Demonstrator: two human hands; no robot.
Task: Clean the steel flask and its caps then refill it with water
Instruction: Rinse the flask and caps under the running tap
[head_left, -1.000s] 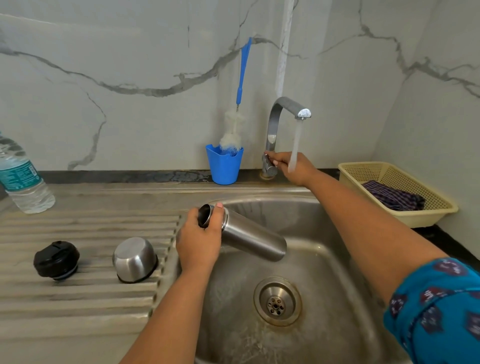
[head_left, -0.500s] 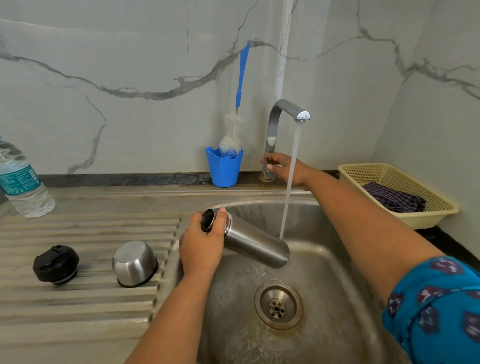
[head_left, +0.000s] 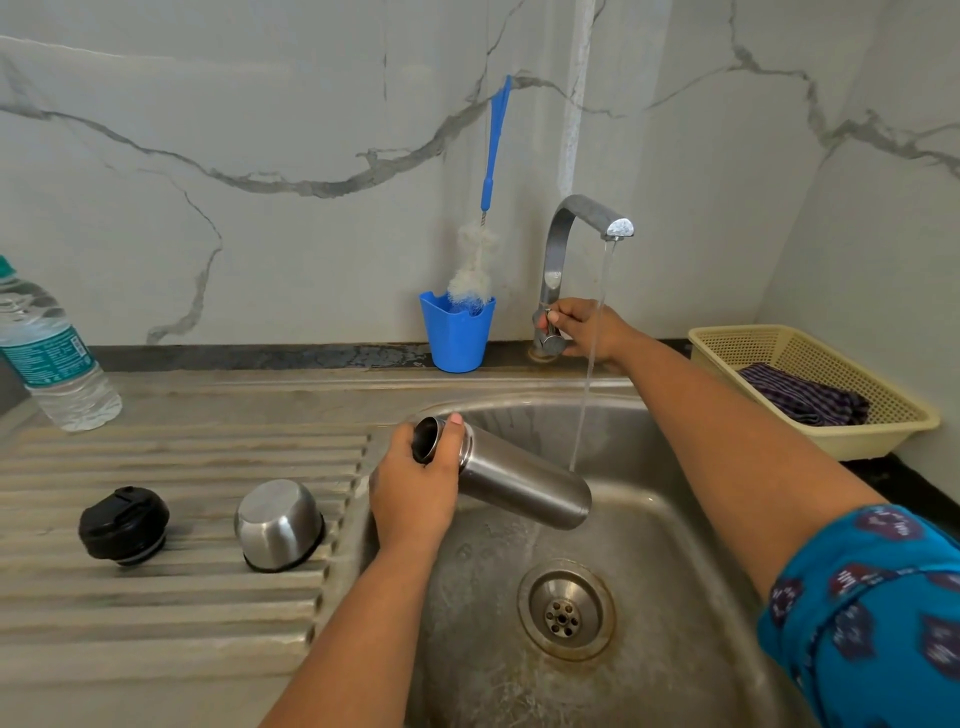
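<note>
Sink (head_left: 691, 597) with drain (head_left: 566, 610) nearest me. Above the sink's left rim, my left hand (head_left: 415, 493) is curled round the neck of the steel flask (head_left: 519, 475), which lies tilted over the sink, open mouth toward me, base just beside the falling water stream (head_left: 589, 364). Left of the sink, on the ribbed table (head_left: 156, 613): steel cap (head_left: 278, 525) upside down, black inner cap (head_left: 123, 525) farther left. Behind the sink, my right hand (head_left: 582, 330) grips the lever at the base of the tap (head_left: 571, 234). Left of the tap, a blue cup (head_left: 457, 335) holds a bottle brush (head_left: 485, 223). Far left of the sink, a plastic water bottle (head_left: 49, 353); to its right, a yellow basket (head_left: 883, 415) containing a dark cloth (head_left: 802, 397)
</note>
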